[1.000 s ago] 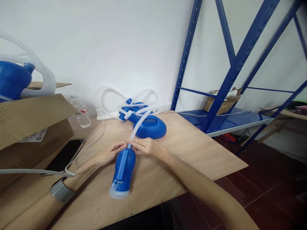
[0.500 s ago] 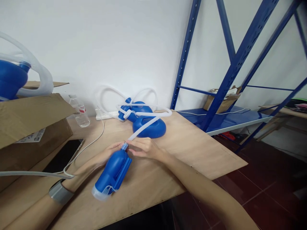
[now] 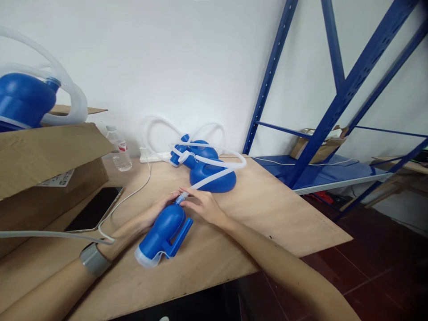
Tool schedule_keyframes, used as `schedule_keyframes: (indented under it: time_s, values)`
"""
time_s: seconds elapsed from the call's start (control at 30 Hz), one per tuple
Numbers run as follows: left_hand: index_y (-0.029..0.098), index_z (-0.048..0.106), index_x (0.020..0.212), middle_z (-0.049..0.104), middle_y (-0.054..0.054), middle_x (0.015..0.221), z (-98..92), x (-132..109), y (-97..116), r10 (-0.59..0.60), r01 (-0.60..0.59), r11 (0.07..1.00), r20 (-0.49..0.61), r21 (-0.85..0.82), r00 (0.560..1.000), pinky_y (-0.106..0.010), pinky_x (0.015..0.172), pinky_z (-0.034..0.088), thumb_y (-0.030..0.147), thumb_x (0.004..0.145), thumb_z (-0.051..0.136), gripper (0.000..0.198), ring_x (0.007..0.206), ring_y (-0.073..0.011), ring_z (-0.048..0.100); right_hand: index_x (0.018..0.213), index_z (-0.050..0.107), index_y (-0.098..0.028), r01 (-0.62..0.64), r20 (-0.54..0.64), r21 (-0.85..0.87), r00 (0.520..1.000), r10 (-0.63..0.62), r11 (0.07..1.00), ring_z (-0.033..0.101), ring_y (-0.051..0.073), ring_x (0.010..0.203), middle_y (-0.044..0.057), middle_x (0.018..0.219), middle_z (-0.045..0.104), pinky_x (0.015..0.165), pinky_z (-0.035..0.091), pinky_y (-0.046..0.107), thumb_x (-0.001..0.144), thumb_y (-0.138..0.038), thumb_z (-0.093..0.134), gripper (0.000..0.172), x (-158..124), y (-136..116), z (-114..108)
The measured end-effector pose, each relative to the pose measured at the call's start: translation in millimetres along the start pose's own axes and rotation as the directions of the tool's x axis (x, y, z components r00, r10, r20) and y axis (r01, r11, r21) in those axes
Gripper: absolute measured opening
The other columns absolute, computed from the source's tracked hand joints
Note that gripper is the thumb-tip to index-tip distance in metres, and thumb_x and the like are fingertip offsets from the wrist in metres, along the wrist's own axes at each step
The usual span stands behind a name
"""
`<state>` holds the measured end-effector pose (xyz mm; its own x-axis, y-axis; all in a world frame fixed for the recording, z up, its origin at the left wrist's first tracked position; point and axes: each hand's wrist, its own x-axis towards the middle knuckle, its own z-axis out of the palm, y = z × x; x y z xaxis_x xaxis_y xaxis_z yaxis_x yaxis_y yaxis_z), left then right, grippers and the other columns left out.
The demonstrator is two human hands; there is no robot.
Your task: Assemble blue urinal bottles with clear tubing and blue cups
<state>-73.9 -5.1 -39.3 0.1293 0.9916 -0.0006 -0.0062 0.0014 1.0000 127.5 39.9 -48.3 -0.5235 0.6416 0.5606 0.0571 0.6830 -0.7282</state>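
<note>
Currently, both hands meet at the neck of a blue handled bottle (image 3: 163, 227), which lies tilted on the tabletop (image 3: 284, 214), its translucent base cap (image 3: 144, 259) towards the person and its neck pointing away. The right hand (image 3: 205, 206) has a narrow grip, thumb and forefinger closed about the joint where a translucent hose (image 3: 214, 179) meets the neck. The left hand (image 3: 163, 204) touches the same joint from the other side; its palm is partly hidden by the bottle, so I cannot tell how tight that grip is. From the joint the hose passes across a second blue bottle (image 3: 222, 183), bends and doubles back leftwards. Near the wall are a white power strip (image 3: 154, 156) and a clear water bottle (image 3: 121, 156). Left of the left forearm, a smartphone (image 3: 95, 209) lies beside an open cardboard box (image 3: 95, 176), with a white cable (image 3: 149, 171) running close by.
</note>
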Motion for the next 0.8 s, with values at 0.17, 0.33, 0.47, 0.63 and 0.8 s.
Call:
schedule_keyframes:
  time_s: [0.17,0.33,0.47,0.63,0.8]
  values:
    - [0.019,0.073,0.112,0.076,-0.009,0.120,10.7,4,2,0.009,-0.010,0.993,-0.003,-0.121,1.000,-0.040,0.105,0.050,0.058,0.075,0.074,0.053,0.122,-0.0303,0.064,0.134,0.068,-0.024,-0.156,0.033,0.275,0.988,0.153,0.949,0.069,0.026,0.121,0.008,0.134,0.071,0.110,0.054,0.046,0.087,-0.047,0.076,0.054,2,-4,10]
    - [0.017,0.068,0.095,0.073,-0.002,0.092,9.5,6,-1,0.071,-0.076,0.993,-0.052,-0.094,0.996,-0.032,0.082,0.052,0.061,0.077,0.074,0.048,0.087,-0.0209,0.066,0.138,0.061,-0.022,-0.242,0.033,0.531,0.964,0.266,0.812,0.064,0.029,0.131,0.011,0.137,0.069,0.113,0.050,0.048,0.080,-0.047,0.082,0.067,4,-5,22]
    - [0.019,0.061,0.081,0.065,0.002,0.082,10.2,3,1,0.148,-0.145,0.989,-0.084,0.037,0.986,-0.027,0.074,0.048,0.060,0.083,0.068,0.042,0.077,-0.0164,0.059,0.135,0.051,-0.027,-0.253,-0.010,0.661,0.938,0.346,0.706,0.070,0.025,0.119,0.007,0.123,0.074,0.104,0.055,0.043,0.080,-0.046,0.082,0.067,3,-7,33]
    - [0.020,0.056,0.078,0.058,0.003,0.075,8.1,3,-4,0.250,-0.224,0.958,-0.140,0.176,0.958,-0.025,0.070,0.044,0.052,0.092,0.059,0.035,0.073,-0.0148,0.053,0.122,0.044,-0.030,-0.373,0.022,0.800,0.801,0.598,0.471,0.071,0.018,0.083,0.001,0.110,0.074,0.072,0.057,0.030,0.082,-0.054,0.079,0.058,-3,-13,45]
    - [0.020,0.054,0.076,0.054,0.004,0.072,5.2,3,-3,0.316,-0.257,0.935,-0.242,0.245,0.918,-0.025,0.064,0.041,0.049,0.093,0.058,0.033,0.070,-0.0150,0.051,0.115,0.061,-0.022,-0.596,0.412,0.767,0.742,0.529,0.239,0.071,0.027,0.098,0.008,0.104,0.074,0.083,0.058,0.042,0.089,-0.081,0.050,0.065,-6,-25,44]
